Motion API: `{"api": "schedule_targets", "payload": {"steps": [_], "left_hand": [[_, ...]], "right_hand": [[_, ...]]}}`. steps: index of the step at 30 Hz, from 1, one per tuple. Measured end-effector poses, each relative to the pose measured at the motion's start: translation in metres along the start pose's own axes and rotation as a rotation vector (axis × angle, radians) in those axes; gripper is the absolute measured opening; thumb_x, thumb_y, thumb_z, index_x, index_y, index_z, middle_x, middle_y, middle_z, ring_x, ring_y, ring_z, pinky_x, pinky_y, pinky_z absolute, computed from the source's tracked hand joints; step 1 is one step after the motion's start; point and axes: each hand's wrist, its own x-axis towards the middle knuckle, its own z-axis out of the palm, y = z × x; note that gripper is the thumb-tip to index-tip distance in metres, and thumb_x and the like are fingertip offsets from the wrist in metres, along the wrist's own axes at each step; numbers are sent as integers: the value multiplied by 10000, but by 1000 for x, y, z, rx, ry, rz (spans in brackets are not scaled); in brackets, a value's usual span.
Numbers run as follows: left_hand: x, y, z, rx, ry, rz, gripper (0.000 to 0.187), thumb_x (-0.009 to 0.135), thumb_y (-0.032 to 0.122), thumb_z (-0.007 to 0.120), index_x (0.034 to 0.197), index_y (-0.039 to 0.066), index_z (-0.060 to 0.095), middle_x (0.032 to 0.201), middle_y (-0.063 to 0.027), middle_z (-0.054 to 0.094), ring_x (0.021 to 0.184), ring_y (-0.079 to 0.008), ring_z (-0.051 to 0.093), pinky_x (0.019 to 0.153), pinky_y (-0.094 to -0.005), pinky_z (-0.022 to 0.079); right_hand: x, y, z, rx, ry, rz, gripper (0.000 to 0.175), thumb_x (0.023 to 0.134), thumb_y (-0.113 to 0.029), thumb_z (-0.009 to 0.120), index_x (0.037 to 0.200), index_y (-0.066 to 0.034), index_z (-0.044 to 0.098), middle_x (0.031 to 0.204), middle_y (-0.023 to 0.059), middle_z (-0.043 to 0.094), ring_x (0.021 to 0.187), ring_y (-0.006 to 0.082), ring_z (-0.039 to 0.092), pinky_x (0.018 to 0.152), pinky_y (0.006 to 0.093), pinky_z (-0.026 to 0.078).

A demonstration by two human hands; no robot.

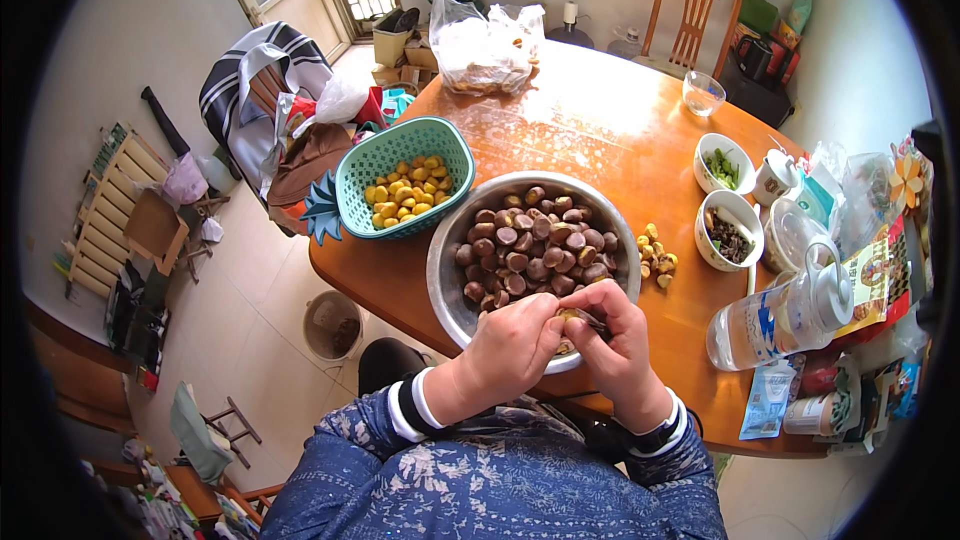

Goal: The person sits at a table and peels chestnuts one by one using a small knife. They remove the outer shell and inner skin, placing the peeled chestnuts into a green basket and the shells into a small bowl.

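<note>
Both of my hands meet over the near rim of a metal bowl (442, 289) heaped with brown chestnuts (529, 240). Between my left hand (514, 337) and my right hand (619, 337) is a partly peeled chestnut (571, 313), yellow flesh showing beside its dark shell. Fingers of both hands pinch it and hide part of it. Left of the bowl, a teal pineapple-shaped plastic basket (457, 157) contains peeled yellow chestnuts (409, 191). A small pile of yellowish chestnut pieces (656, 259) lies on the table right of the bowl.
The wooden table (495, 124) also bears a clear water bottle (776, 311), a bowl of greens (724, 165), a bowl of dark food (724, 232), a glass bowl (703, 94) and a plastic bag (484, 45). Packets crowd its right edge. A bin (332, 324) stands on the floor at left.
</note>
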Motion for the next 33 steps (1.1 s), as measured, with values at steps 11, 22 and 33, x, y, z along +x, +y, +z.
{"api": "schedule_targets", "payload": {"steps": [11, 22, 33], "left_hand": [[2, -2, -4, 53, 6, 95, 96, 1001, 97, 584, 989, 7, 552, 828, -207, 618, 742, -417, 646, 640, -460, 519], [2, -4, -7, 139, -11, 129, 87, 927, 46, 595, 987, -6, 560, 780, -199, 620, 701, -399, 658, 632, -458, 546], [1, -9, -4, 71, -51, 94, 102, 928, 57, 567, 1001, -14, 569, 789, -225, 622, 727, -428, 652, 651, -475, 544]], "right_hand": [[0, 4, -1, 42, -2, -40, 198, 947, -2, 702, 1121, 16, 610, 956, 37, 696, 879, 64, 642, 780, 234, 523], [-1, 1, -1, -28, -64, -27, 213, 930, 45, 688, 1123, 13, 606, 943, 45, 688, 881, 69, 646, 781, 239, 529], [1, -3, -3, -119, -78, -19, 142, 968, -15, 648, 1102, 18, 613, 918, 63, 696, 857, 99, 638, 771, 262, 519]]}}
